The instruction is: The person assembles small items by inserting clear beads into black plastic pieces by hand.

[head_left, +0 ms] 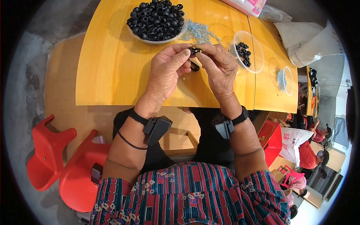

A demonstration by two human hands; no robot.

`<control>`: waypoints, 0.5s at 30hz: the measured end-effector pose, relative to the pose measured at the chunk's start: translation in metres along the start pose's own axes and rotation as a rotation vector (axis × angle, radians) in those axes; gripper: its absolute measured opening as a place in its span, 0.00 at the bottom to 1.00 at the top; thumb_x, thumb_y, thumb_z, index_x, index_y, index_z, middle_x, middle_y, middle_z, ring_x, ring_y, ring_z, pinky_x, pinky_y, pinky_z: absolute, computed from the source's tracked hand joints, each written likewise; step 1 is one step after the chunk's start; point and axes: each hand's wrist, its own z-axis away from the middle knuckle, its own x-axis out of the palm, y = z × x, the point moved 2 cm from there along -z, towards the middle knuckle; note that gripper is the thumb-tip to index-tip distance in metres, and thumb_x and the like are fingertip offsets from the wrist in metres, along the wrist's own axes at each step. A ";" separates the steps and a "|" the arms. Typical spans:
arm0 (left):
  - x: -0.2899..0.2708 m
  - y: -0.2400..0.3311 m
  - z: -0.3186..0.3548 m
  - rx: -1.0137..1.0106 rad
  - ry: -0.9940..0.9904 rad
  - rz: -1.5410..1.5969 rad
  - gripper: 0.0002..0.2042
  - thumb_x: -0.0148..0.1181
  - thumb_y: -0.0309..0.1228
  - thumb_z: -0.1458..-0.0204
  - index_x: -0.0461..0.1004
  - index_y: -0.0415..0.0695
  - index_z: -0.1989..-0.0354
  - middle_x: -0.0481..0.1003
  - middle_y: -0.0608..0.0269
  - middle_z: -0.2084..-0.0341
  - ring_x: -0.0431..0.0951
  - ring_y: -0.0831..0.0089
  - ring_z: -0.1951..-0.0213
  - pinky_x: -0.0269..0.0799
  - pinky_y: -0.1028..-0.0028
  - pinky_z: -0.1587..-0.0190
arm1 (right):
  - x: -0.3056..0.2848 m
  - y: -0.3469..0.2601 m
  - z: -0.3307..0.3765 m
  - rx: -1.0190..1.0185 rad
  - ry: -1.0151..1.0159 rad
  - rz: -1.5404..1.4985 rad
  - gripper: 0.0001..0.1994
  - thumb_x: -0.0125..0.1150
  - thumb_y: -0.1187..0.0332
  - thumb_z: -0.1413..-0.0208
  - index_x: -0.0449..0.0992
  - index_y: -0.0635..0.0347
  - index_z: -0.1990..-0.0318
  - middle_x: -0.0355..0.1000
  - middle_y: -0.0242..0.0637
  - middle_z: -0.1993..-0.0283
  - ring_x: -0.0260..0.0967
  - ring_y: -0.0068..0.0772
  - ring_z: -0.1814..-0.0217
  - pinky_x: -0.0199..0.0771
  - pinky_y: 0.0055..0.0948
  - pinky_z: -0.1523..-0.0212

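Observation:
Between my two hands, over the table, is a small black plastic part (194, 51) that resembles a cord lock. My left hand (170, 62) pinches it from the left with thumb and forefinger. My right hand (218, 63) grips its other side, thumb below and fingers above. Just beneath, beside my left fingertips, shows a black loop-shaped piece (194, 66); whether it is held or lies on the table I cannot tell. Beyond my hands lies a loose heap of small shiny springs (198, 33). A bowl (150, 41) heaped with black hollow rounded caps (155, 20) stands at the far left.
Right of my hands, a clear plastic bowl (258, 69) holds several black pieces (243, 54). A smaller clear tub (288, 80) with springs stands near the yellow table's (112, 75) right end. Red plastic chairs (48, 150) are at left; a red box (270, 140) and other people (309, 155) at right.

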 end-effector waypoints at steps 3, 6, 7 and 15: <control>-0.001 -0.001 -0.001 0.002 -0.001 -0.005 0.09 0.56 0.29 0.46 0.73 0.41 0.57 0.74 0.70 0.70 0.70 0.86 0.73 0.70 0.85 0.67 | -0.001 -0.006 -0.001 -0.077 0.007 0.110 0.10 0.61 0.80 0.56 0.79 0.62 0.64 0.68 0.31 0.75 0.66 0.19 0.72 0.67 0.18 0.70; 0.001 0.000 0.000 0.011 -0.011 0.000 0.09 0.56 0.28 0.46 0.73 0.41 0.57 0.74 0.70 0.70 0.71 0.86 0.72 0.70 0.85 0.67 | -0.001 -0.013 -0.003 -0.136 0.001 0.183 0.10 0.62 0.80 0.57 0.78 0.62 0.63 0.68 0.32 0.74 0.68 0.19 0.73 0.68 0.17 0.71; 0.001 0.002 0.000 0.016 -0.014 0.001 0.09 0.56 0.28 0.46 0.73 0.41 0.57 0.74 0.70 0.70 0.71 0.86 0.72 0.70 0.85 0.66 | -0.001 -0.016 -0.004 -0.161 -0.004 0.208 0.11 0.62 0.80 0.57 0.78 0.62 0.63 0.68 0.32 0.74 0.68 0.19 0.74 0.68 0.16 0.73; 0.001 0.001 0.001 0.002 -0.010 0.013 0.09 0.56 0.28 0.45 0.73 0.40 0.57 0.74 0.70 0.70 0.71 0.86 0.72 0.71 0.85 0.66 | -0.004 -0.022 -0.005 -0.191 -0.020 0.292 0.10 0.63 0.79 0.57 0.78 0.62 0.64 0.69 0.34 0.73 0.70 0.18 0.75 0.69 0.15 0.75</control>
